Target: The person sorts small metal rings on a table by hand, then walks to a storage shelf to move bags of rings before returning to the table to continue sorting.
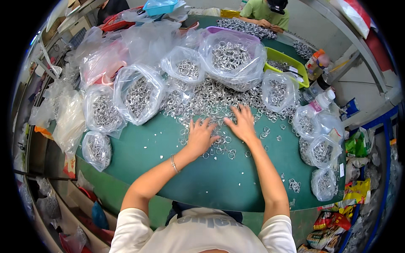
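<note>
Across the green table (202, 185), a heap of silver-coloured metal rings (211, 99) is spread in front of the person, its long axis running from left to right, with a thinner tongue of loose rings reaching toward the near edge. No single direction is shared by the rings; they are tumbled at many angles, while some at the near fringe are laid flat. Which way each ring points cannot be told at this size.

The left hand (200, 137) is held palm down at the near edge of the heap, fingers spread apart and aimed away from the body. The right hand (243, 124) is placed just beside it, also palm down, with thumb and fingers parted and directed away. Nothing is seen to be clamped in either hand; whether anything is covered by the palms cannot be told.

Behind and beside the heap, rings are held in clear plastic bags (139, 95). A small cluster of rings (294, 185) is left near the right edge, and a bracelet (174, 163) is worn on the left wrist.
</note>
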{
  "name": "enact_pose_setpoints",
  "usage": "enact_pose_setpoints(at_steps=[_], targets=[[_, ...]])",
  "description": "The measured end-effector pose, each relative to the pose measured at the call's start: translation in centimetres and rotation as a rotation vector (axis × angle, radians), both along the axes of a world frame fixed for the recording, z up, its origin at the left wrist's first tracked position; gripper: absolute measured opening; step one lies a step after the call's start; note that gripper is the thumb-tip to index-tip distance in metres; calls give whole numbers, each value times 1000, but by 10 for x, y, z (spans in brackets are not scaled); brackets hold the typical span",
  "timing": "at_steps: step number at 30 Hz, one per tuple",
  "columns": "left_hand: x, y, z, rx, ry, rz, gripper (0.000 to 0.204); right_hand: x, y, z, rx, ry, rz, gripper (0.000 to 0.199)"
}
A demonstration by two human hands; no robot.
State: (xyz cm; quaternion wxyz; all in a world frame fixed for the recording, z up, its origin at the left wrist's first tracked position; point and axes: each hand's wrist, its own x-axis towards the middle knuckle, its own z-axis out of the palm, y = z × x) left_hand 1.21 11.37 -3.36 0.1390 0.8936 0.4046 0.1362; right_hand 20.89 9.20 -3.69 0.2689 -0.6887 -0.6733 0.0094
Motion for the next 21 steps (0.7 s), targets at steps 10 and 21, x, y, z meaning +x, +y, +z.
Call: enact_pose_setpoints(at_steps=[10, 21], targets=[[-39, -24, 5, -3, -134, -299, 37, -1, -85, 14, -179, 190, 471, 47], [4, 36, 25, -146, -32, -184, 64, 27, -1, 40, -217, 284, 272, 43]])
